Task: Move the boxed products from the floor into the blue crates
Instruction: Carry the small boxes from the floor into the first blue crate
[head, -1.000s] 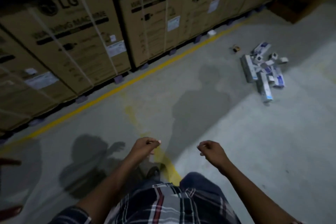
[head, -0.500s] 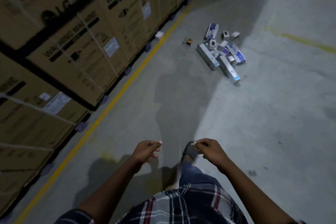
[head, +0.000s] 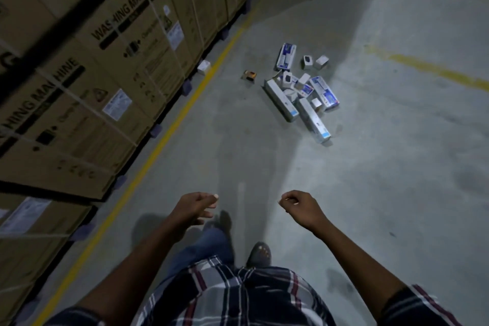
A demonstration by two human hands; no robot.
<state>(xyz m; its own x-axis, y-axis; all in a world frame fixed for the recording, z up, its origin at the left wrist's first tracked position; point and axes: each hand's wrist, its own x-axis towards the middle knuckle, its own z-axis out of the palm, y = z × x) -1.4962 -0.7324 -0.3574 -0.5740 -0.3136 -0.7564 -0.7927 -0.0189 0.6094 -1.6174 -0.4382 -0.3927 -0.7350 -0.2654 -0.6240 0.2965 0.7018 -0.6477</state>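
We stood on the grey concrete floor (head: 383,193) with both hands out in front of us and empty: the left hand (head: 197,206) hung with its fingers loosely curled around nothing, and the right hand (head: 300,206) was loosely curled as well, holding nothing. The scattered heap of white-and-blue cardboard product boxes (head: 301,92) lay well ahead of us on the bare floor, to the right of the yellow painted floor line (head: 169,137) that ran along the foot of the stacked brown washing-machine cartons (head: 92,74). One small white box (head: 203,67) sat apart, right on that line by the cartons, and a small dark-and-orange box (head: 249,75) lay between it and the heap. We judged the stray pieces the likeliest to be missed, since they lay outside the main pile. The long boxes (head: 313,120) lay crossed under small ones, so lifting one carelessly could spill the rest. No blue crates showed in view, so we could not tell how far we would have to carry. The light was dim, which could hide a foot-level obstacle.
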